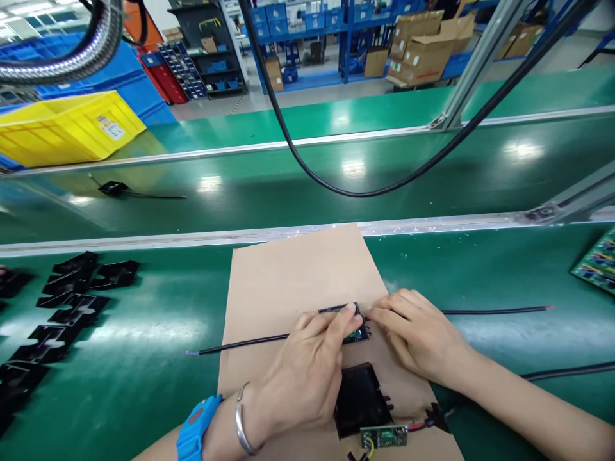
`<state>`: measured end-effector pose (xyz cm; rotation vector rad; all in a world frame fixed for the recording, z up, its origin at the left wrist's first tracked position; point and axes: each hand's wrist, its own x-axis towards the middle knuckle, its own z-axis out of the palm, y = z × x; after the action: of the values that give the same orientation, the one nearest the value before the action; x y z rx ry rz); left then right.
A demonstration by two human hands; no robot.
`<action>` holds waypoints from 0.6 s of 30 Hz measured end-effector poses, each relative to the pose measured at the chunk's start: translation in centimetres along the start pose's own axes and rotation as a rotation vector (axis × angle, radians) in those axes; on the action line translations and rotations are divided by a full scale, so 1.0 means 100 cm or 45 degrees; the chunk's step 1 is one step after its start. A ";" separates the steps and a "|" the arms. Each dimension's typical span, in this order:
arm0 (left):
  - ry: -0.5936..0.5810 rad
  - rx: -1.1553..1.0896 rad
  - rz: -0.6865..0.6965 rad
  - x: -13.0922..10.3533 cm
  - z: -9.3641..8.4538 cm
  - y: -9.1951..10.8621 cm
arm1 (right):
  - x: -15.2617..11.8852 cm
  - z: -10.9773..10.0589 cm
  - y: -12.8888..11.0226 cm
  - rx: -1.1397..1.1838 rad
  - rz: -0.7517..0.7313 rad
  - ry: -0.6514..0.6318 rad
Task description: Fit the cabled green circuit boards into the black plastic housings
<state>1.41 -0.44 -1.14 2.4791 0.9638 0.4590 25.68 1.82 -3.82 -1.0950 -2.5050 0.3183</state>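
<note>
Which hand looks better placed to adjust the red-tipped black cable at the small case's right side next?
Right, probably: the right hand is by the right edge of the small case, in line with the red-tipped cable. The left hand lies partly over the case.

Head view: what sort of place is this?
Probably an electronics assembly workshop: black plastic casings and a wired circuit board sit at a green workbench, with blue racks holding bins behind.
</note>
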 end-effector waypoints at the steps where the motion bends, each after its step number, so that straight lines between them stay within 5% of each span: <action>1: -0.019 0.039 0.007 0.001 0.002 0.001 | 0.000 0.000 0.000 -0.001 0.000 -0.003; 11: -0.054 0.206 -0.028 0.004 0.003 0.012 | 0.007 -0.004 -0.004 0.029 0.041 -0.048; 15: 0.121 0.056 -0.147 -0.003 -0.023 -0.007 | 0.004 -0.012 0.002 0.088 0.006 -0.055; 18: 0.043 0.021 -0.294 -0.014 -0.051 -0.023 | -0.001 -0.029 0.015 0.105 0.022 -0.119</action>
<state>-3.14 1.53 1.85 2.3432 1.2537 0.4192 28.00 2.87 -1.82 -1.0936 -2.5394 0.4842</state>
